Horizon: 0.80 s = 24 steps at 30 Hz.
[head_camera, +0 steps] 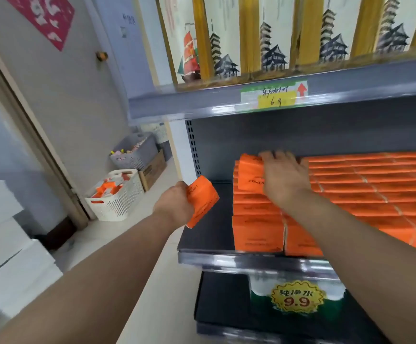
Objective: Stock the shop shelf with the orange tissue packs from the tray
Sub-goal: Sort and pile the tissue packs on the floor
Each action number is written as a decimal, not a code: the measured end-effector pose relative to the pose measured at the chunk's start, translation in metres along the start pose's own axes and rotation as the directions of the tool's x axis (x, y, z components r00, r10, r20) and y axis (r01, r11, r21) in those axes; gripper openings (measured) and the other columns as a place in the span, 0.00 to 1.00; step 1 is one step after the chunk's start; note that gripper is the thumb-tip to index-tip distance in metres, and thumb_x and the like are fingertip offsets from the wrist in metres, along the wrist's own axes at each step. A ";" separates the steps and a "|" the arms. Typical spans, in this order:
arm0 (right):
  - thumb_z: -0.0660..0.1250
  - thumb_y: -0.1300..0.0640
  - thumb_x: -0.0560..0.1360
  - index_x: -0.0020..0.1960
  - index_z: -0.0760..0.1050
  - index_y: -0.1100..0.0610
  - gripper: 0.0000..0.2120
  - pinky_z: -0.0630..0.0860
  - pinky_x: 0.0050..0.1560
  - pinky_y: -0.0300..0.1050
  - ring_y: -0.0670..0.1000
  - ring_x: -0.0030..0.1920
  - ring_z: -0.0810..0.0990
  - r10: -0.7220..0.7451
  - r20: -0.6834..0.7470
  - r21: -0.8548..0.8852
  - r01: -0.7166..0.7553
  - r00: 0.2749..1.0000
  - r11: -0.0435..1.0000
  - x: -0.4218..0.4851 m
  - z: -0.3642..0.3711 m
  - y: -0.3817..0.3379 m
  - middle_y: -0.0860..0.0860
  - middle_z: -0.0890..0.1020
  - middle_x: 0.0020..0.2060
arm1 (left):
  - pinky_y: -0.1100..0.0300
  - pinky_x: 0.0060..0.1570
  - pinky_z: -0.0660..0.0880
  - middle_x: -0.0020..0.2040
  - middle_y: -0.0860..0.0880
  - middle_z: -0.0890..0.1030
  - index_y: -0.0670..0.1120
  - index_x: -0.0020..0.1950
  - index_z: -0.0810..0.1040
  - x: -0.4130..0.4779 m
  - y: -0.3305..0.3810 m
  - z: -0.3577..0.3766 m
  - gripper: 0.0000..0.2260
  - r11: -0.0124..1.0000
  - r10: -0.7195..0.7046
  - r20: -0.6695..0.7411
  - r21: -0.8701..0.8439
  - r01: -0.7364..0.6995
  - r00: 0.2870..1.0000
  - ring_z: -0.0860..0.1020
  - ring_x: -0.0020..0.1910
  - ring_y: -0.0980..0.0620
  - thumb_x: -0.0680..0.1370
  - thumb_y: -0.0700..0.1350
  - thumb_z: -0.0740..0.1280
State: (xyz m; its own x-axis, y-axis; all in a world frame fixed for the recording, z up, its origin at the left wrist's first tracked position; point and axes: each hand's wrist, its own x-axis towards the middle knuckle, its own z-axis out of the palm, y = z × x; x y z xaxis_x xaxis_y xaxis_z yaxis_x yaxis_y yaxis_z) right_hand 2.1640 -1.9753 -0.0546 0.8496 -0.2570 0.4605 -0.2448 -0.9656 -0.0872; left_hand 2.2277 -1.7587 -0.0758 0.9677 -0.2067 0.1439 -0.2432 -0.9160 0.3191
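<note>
Left hand (174, 204): my fingers curl round the near pack (203, 201), long axis slanting toward bare shelf (209, 227) just right of them | right hand (286, 177), farther in: fingers lie over a tilted pack (250, 173) atop the end stack (256, 219), grip unclear.

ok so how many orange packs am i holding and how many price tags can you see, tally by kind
held orange packs: 2
price tags: 2
total: 4
</note>
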 end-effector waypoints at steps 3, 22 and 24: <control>0.59 0.64 0.73 0.68 0.65 0.52 0.24 0.65 0.60 0.53 0.56 0.64 0.69 0.003 0.019 -0.047 -0.002 1.000 0.999 0.039 0.026 0.008 0.54 0.72 0.62 | 0.54 0.46 0.72 0.55 0.43 0.78 0.43 0.59 0.70 0.065 0.003 0.020 0.13 0.997 0.000 -0.003 0.071 0.000 1.000 0.76 0.54 0.42 0.76 0.40 0.58; 0.62 0.61 0.75 0.71 0.62 0.47 0.27 0.63 0.61 0.53 0.52 0.66 0.66 -0.151 0.010 -0.041 0.152 0.988 0.988 0.107 0.089 0.045 0.48 0.71 0.64 | 0.50 0.55 0.70 0.62 0.40 0.64 0.44 0.63 0.70 0.214 0.031 0.117 0.19 0.993 -0.100 -0.230 -0.085 0.082 0.968 0.64 0.62 0.39 0.74 0.31 0.57; 0.63 0.61 0.74 0.71 0.62 0.46 0.27 0.63 0.60 0.52 0.51 0.65 0.67 -0.152 -0.002 -0.042 0.151 0.988 0.988 0.108 0.089 0.047 0.47 0.72 0.63 | 0.49 0.55 0.70 0.62 0.40 0.64 0.43 0.62 0.70 0.216 0.036 0.121 0.17 0.985 -0.130 -0.208 -0.140 0.102 0.969 0.65 0.61 0.39 0.74 0.33 0.59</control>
State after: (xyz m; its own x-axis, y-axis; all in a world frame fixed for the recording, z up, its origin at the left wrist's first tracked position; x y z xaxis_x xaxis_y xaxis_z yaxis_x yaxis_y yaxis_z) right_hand 2.2856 -2.0519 -0.0873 0.8762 -0.1076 0.4697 -0.1327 -0.9909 0.0206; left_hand 2.4365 -1.8779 -0.1469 0.9560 -0.0098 0.2932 -0.1502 -0.8750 0.4603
